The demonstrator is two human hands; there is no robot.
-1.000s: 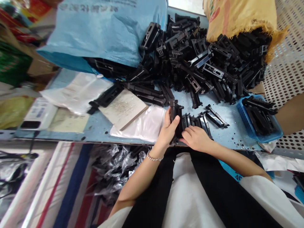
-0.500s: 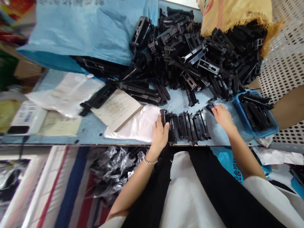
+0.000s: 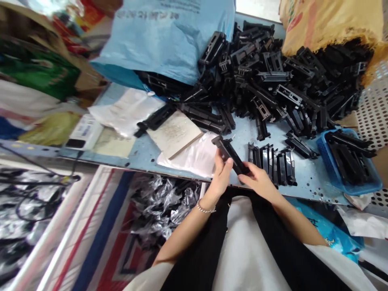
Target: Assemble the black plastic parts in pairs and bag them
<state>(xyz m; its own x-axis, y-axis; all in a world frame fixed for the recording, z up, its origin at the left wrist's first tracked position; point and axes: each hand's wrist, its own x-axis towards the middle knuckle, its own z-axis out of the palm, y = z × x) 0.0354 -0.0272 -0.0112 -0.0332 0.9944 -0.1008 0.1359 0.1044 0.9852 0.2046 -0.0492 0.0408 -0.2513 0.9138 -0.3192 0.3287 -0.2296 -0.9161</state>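
Note:
A long black part (image 3: 232, 155) is held between both hands above the front edge of the blue table. My left hand (image 3: 220, 173) grips its left side, with fingers and thumb wrapped round it. At its lower right end, my right hand (image 3: 259, 180) pinches it. Just right of the hands, a row of similar black parts (image 3: 273, 163) lies side by side on the table. Behind the row, a separate black part (image 3: 301, 145) rests near the large heap of black parts (image 3: 266, 81).
A blue basket (image 3: 325, 161) of black parts stands at the right. White plastic bags (image 3: 197, 155) and a pale board (image 3: 172, 135) lie left of my hands. A blue sack (image 3: 154, 44) and a yellow sack (image 3: 330, 26) lie behind. Plastic-wrapped items (image 3: 160, 206) are below the table edge.
The part at the left end of the row is now lifted in both hands. My right hand has moved left, having let go of the part near the basket. The view has shifted left.

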